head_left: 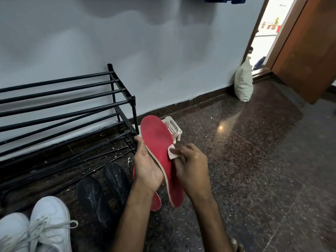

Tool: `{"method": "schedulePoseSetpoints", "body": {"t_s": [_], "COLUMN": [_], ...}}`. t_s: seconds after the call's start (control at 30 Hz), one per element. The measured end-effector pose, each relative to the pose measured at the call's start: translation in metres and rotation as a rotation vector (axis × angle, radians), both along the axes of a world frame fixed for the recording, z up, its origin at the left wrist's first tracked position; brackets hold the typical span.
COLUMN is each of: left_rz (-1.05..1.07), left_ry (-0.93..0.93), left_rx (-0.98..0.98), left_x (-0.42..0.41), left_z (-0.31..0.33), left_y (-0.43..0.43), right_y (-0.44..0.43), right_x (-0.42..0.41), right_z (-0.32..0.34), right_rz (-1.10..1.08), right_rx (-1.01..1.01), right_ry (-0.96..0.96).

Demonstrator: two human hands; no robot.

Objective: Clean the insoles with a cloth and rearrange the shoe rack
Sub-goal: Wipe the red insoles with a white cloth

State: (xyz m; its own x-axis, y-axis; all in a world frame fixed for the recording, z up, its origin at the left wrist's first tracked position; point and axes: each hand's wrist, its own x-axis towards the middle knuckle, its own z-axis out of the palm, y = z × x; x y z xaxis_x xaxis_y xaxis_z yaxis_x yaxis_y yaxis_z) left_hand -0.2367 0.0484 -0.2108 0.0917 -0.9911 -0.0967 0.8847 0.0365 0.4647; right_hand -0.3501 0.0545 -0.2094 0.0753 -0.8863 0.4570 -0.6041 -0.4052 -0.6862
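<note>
Floor (254,160): dark granite, shoe rack (63,99) at wall.
Left hand (148,166): grips red insole (158,140) from beneath.
Right hand (190,168): pinches cloth (171,151) against it.
Count: red insoles 2, black insoles (94,199) 2.

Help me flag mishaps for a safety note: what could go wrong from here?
1. The left hand grips the red insole along one edge while the right hand presses the cloth on it. The insole might bend or slip out.
2. The floor is speckled with white grit, so the second red insole and the black insoles lying there could pick up dirt again.
</note>
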Motion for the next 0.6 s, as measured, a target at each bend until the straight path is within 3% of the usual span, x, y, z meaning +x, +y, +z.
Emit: {"method": "schedulePoseSetpoints", "body": {"t_s": [0.1, 0.17, 0.27, 0.37, 0.53, 0.6], "left_rz": [0.077, 0.067, 0.057, 0.096, 0.085, 0.021], "left_ry": [0.001, -0.032, -0.039, 0.045, -0.034, -0.103], "left_rx": [0.006, 0.047, 0.077, 0.028, 0.041, 0.033], "left_x": [0.007, 0.006, 0.004, 0.008, 0.009, 0.004], "left_z": [-0.009, -0.017, -0.016, -0.012, -0.012, -0.009], "left_y": [-0.006, -0.006, -0.003, -0.003, -0.002, 0.001], "right_y": [0.013, 0.016, 0.008, 0.004, 0.013, 0.008], "right_x": [0.012, 0.029, 0.036, 0.015, 0.027, 0.033], "right_z": [0.006, 0.011, 0.006, -0.01, 0.003, 0.008], "right_rz": [0.138, 0.188, 0.063, -0.076, 0.136, 0.111], "right_rx": [0.123, 0.061, -0.013, 0.043, 0.08, 0.041], "right_ry": [-0.03, -0.071, -0.064, -0.07, -0.155, -0.204]}}
